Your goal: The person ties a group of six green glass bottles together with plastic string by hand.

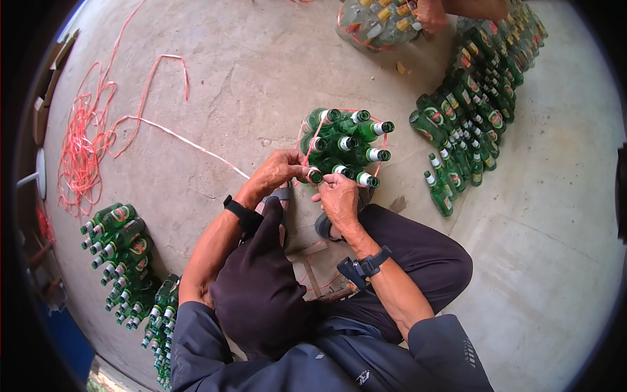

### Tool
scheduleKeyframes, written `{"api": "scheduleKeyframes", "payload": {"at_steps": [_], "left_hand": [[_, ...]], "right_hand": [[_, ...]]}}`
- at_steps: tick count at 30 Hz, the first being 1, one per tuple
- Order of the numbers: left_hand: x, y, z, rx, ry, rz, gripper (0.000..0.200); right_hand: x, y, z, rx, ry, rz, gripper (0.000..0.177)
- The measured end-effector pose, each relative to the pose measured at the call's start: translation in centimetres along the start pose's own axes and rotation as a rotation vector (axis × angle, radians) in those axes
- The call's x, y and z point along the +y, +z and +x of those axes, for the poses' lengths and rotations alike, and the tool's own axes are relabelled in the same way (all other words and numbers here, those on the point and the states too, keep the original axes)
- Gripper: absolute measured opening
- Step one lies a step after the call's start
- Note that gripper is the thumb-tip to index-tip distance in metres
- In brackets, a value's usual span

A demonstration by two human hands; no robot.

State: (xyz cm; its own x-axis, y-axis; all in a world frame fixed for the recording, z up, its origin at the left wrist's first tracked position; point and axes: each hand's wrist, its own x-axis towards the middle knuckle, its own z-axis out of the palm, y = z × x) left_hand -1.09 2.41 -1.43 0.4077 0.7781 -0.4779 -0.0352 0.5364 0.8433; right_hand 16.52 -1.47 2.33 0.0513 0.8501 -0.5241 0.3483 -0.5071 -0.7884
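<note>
A cluster of green glass bottles [349,142] stands upright on the floor in front of my knees. Pink-and-white plastic twine [385,145] runs around the bottle necks. At the near left corner of the cluster, my left hand [285,167] is closed, its thumb and fingertips pinching the twine beside one bottle mouth [315,176]. Just right of that mouth, my right hand [340,198] has its fingers pinched at the twine, close against the necks; its fingertips are partly hidden. A length of twine trails from the cluster toward the left.
A tangled heap of pink twine [81,153] lies at far left. Green bottles lie stacked at lower left [124,261] and in a long pile [473,111] at right. At the top, another person's hand [432,16] touches a bundle of clear bottles [375,25].
</note>
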Motion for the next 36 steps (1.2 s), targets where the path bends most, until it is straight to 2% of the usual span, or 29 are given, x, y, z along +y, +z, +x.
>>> {"api": "scheduleKeyframes", "payload": {"at_steps": [4, 7, 10, 13, 18, 21, 25, 29, 31, 36], "left_hand": [[1.9, 0.4, -1.9, 0.066, -0.114, 0.069, 0.013], [0.1, -0.1, -2.7, 0.077, -0.075, 0.067, 0.014], [-0.5, -0.2, -3.0, 0.093, -0.096, -0.019, 0.013], [-0.2, -0.1, -3.3, 0.101, -0.124, 0.015, 0.014], [-0.7, 0.7, -3.1, 0.09, -0.076, 0.018, 0.016], [0.2, 1.1, -3.3, 0.09, -0.062, 0.05, 0.016], [-0.3, 1.1, -3.7, 0.06, 0.0, 0.123, 0.016], [0.4, 1.1, -4.4, 0.087, -0.022, 0.125, 0.017], [1.0, 1.4, -4.7, 0.094, 0.047, 0.271, 0.017], [2.3, 1.0, -5.1, 0.085, 0.057, 0.435, 0.017]], "right_hand": [[-0.1, 0.0, 0.1, -0.009, -0.011, 0.023, 0.021], [-0.2, 0.3, 0.0, -0.015, -0.022, 0.005, 0.023], [-1.1, 0.6, -0.3, -0.017, -0.112, 0.108, 0.03], [-1.8, 0.4, -0.7, -0.021, -0.174, 0.046, 0.039], [-3.6, -0.1, -0.8, 0.017, -0.426, -0.284, 0.036], [-2.7, 0.2, -0.3, 0.016, -0.52, -0.314, 0.03], [-1.8, 0.3, -0.2, 0.023, -0.492, -0.336, 0.024], [-1.1, 0.4, 0.1, 0.008, -0.504, -0.299, 0.022], [-1.4, 0.4, 0.0, 0.015, -0.507, -0.296, 0.022], [-1.7, -0.1, 0.1, 0.016, -0.558, -0.415, 0.025]]}}
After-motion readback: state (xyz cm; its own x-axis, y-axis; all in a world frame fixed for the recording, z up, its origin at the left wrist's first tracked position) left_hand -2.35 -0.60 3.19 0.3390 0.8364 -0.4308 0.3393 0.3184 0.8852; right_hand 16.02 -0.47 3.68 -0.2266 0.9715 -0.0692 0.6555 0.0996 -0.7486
